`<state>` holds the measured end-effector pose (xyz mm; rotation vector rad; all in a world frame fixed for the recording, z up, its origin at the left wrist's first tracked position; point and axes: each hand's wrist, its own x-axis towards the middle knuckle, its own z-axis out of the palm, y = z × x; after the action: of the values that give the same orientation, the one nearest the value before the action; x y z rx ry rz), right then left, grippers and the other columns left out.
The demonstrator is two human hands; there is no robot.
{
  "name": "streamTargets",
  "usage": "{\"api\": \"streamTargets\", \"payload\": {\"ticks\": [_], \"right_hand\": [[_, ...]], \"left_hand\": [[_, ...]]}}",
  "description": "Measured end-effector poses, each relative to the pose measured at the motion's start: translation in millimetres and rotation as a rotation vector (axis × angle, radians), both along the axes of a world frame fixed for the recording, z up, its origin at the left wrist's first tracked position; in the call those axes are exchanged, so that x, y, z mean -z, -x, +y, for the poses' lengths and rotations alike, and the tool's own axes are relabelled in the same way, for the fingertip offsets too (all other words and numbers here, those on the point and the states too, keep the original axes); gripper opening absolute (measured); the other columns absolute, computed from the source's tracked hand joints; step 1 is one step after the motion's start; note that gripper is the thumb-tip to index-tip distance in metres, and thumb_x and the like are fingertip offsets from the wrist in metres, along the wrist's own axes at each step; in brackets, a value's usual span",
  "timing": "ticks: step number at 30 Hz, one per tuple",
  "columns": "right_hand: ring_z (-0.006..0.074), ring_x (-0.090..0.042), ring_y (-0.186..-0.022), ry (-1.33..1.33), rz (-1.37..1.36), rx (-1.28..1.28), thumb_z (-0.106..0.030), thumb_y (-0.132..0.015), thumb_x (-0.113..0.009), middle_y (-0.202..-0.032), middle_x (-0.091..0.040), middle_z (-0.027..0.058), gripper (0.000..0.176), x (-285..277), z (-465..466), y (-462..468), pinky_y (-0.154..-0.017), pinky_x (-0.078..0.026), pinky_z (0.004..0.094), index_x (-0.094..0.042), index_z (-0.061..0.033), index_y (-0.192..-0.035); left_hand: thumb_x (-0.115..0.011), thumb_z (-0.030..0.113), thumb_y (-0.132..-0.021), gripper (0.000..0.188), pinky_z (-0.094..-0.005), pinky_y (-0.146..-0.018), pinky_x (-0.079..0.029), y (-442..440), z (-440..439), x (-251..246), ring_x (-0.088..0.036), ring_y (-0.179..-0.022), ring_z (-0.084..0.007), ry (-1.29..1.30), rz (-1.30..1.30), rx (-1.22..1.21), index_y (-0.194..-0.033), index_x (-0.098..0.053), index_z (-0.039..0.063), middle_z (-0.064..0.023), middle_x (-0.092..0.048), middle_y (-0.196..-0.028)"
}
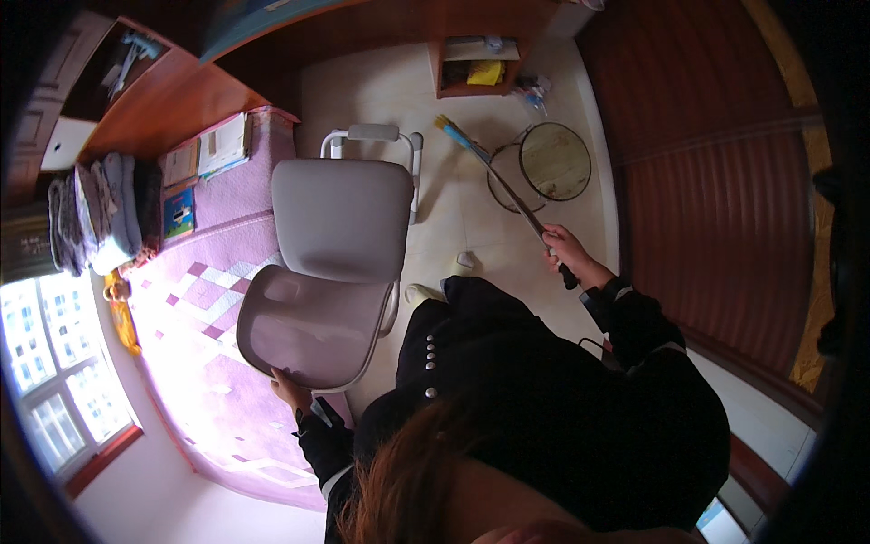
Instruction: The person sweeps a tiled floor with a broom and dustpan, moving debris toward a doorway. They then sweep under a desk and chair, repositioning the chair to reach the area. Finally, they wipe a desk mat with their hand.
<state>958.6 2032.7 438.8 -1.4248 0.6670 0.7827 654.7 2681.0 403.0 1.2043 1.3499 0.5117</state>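
My right hand (571, 257) is closed around the dark handle of a long-handled broom (514, 202), whose blue and yellow head points away from me toward the desk. My left hand (291, 392) grips the edge of the backrest of a grey chair (316, 326). The chair's grey seat (342, 219) lies beyond that backrest, over a light metal frame. Beside the broom, on the tiled floor, is a round stool (555, 162) with a dark rim and a worn top.
A bed with a pink quilt (258, 435) lies to the left, bearing folded clothes (109, 204) and books (224, 146). A wooden shelf unit (438, 75) holds a yellow item. Plastic bags (532, 92) lie beside it. Dark red ribbed panels (720, 224) line the right side.
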Motion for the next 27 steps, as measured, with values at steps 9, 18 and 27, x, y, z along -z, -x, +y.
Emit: {"api": "streamTargets", "payload": {"ticks": [9, 18, 27], "right_hand": [[0.0099, -0.045, -0.052, 0.144, -0.127, -0.248, -0.03, -0.097, -0.054, -0.075, -0.052, 0.0051, 0.04, -21, 81, -55, -0.044, -0.039, 0.0285, -0.041, -0.0172, -0.133], [0.0125, -0.047, -0.047, 0.304, -0.298, -0.684, -0.025, -0.095, -0.056, -0.067, -0.054, 0.005, 0.04, -20, 188, -159, -0.042, -0.04, 0.031, -0.048, -0.0099, -0.131], [0.0385, -0.063, -0.087, 0.415, -0.824, -1.217, -0.016, -0.086, -0.055, -0.096, -0.067, 0.0185, 0.035, 42, 321, -354, -0.074, -0.05, 0.0442, -0.057, -0.0063, -0.12]], "left_hand": [[-0.053, 0.033, -0.099, 0.034, -0.0367, -0.08, -0.048, 76, -24, 12, -0.054, -0.09, -0.0214, 0.006, -0.024, -0.129, -0.103, -0.044, 0.001, -0.0125, -0.055, -0.103], [-0.051, 0.029, -0.1, 0.03, -0.0375, -0.079, -0.048, 117, -54, -21, -0.054, -0.09, -0.0228, -0.04, 0.011, -0.24, -0.106, -0.042, 0.001, -0.0129, -0.056, -0.103], [-0.046, 0.036, -0.101, 0.047, -0.0372, -0.094, -0.044, 98, -111, -60, -0.053, -0.11, -0.025, -0.063, 0.297, -0.281, -0.128, -0.041, -0.002, -0.0161, -0.052, -0.124]]}}
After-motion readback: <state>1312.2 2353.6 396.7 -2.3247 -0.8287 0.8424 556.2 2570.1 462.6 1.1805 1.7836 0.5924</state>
